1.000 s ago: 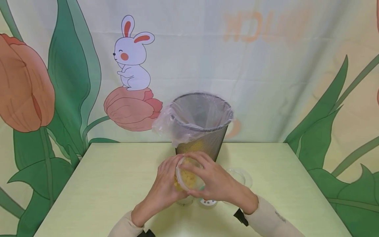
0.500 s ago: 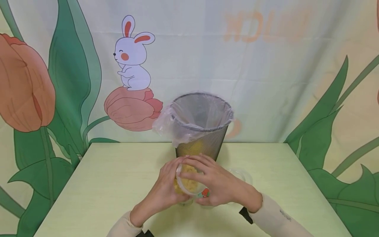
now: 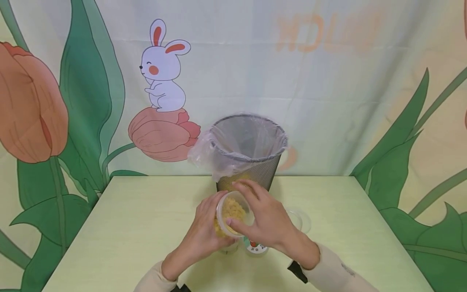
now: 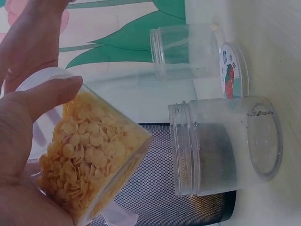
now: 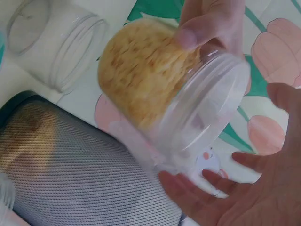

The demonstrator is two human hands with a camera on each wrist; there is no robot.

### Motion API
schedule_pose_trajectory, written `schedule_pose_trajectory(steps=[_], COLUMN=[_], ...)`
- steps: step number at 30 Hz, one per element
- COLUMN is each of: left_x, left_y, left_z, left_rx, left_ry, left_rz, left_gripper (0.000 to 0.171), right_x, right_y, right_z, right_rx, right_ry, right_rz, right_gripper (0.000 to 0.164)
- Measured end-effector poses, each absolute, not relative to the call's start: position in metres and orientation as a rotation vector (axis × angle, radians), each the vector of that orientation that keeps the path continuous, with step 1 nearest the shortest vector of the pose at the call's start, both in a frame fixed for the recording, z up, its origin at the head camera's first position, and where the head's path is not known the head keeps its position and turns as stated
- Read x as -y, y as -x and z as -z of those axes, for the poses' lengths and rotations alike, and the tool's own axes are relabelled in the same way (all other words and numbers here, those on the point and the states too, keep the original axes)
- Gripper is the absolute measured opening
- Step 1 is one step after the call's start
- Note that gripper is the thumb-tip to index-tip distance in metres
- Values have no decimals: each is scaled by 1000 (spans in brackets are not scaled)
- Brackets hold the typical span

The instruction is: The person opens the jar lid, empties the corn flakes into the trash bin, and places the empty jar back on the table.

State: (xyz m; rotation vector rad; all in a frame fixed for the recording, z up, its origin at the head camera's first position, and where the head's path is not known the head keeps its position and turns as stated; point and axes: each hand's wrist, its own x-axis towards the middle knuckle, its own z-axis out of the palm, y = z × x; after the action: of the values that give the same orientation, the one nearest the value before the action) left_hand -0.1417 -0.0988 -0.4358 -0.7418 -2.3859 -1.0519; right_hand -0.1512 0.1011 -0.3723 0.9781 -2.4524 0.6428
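Observation:
My left hand [image 3: 204,225] grips a clear plastic jar [image 4: 101,155] of yellow flakes, its thumb on the upper side. The jar is tilted, and its round mouth faces up and right in the head view. My right hand [image 3: 271,221] is at that mouth with its thumb and fingers spread. In the right wrist view the right hand's fingers [image 5: 193,190] reach toward the jar's rim [image 5: 207,106]. Below the jar stands an empty clear jar [image 4: 216,146] with a threaded neck. A round lid [image 3: 256,246] with a red-and-green picture lies beside it.
A black mesh bin [image 3: 255,172] with a pink plastic liner [image 3: 208,154] stands at the table's back edge, directly behind the hands. Another empty clear jar [image 4: 188,52] stands at the right. A printed cloth [image 3: 328,101] hangs behind the table [image 3: 146,219].
My right hand's fingers have shifted up and away from the jar's rim, and its thumb now overlaps the mouth. The flakes show more plainly. The left hand has stayed nearly still.

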Motion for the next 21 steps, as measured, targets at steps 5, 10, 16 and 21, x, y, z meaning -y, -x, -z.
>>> schedule_pose_trajectory(steps=[5, 10, 16, 21], left_x=[96, 94, 94, 95], left_y=[141, 142, 143, 142], left_z=[435, 436, 436, 436], left_rx=[2366, 2365, 2357, 2354], left_ry=[714, 704, 707, 712], left_rz=[1053, 1027, 1024, 990], left_gripper=[115, 115, 112, 109], right_x=[-93, -87, -86, -88], right_y=[143, 142, 143, 144], right_z=[371, 372, 374, 375], right_rx=[2614, 2650, 2591, 2531], right_ry=[-805, -759, -794, -890], right_rz=[-621, -592, -569, -555], right_gripper=[78, 80, 71, 66])
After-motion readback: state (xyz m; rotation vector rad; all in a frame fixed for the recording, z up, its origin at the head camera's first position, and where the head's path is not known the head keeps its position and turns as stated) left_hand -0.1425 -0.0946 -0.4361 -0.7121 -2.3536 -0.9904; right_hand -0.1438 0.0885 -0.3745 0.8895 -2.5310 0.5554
